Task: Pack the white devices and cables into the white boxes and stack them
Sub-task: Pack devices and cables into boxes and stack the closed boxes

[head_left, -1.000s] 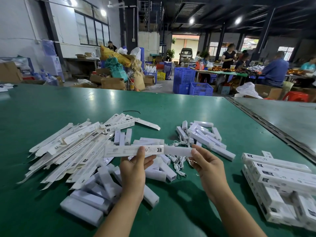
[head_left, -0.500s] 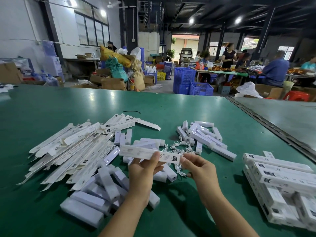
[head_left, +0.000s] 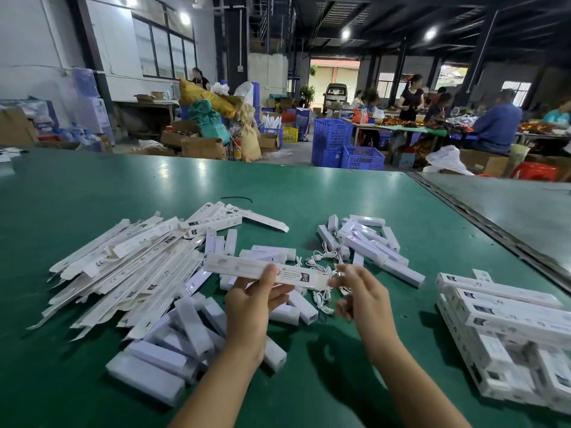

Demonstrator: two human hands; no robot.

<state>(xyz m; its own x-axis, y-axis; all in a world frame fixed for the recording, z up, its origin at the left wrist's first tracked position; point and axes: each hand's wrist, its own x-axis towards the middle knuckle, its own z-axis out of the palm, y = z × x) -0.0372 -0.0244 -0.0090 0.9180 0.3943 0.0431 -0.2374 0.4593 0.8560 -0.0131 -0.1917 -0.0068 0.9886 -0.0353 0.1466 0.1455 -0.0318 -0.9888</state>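
Held level in the air between both hands: one long white box (head_left: 247, 268), raised just above the clutter on the worktop (head_left: 92, 186). Gripped around its middle by the left hand (head_left: 250, 310), thumb pressed on the upper face, fingers curled underneath, likely to steady it and present its end to the other side. At that end, the right hand (head_left: 366, 301), fingers bent and blurred against the flap. Impossible to tell whether pinching it or only touching. Probably tucking the flap shut. Contents hidden, so no telling whether filled.

Printed on the box beside the left thumb: a small panel of text and a dark square, too fine to read.

Just beyond the right hand, a tangle of white cables (head_left: 321, 259), and past those a loose heap of white devices (head_left: 370, 242), both within easy reach for filling. Under and left of the left wrist, a second heap of devices (head_left: 173, 350), lying every which way. Further left of the left hand, a fanned pile of flat boxes (head_left: 129, 273), not yet folded up, some showing a CE mark, other lettering illegible. Right of the right hand, packed boxes (head_left: 509, 316) laid in a stack, apparently the finished lot, set apart from the loose stock.
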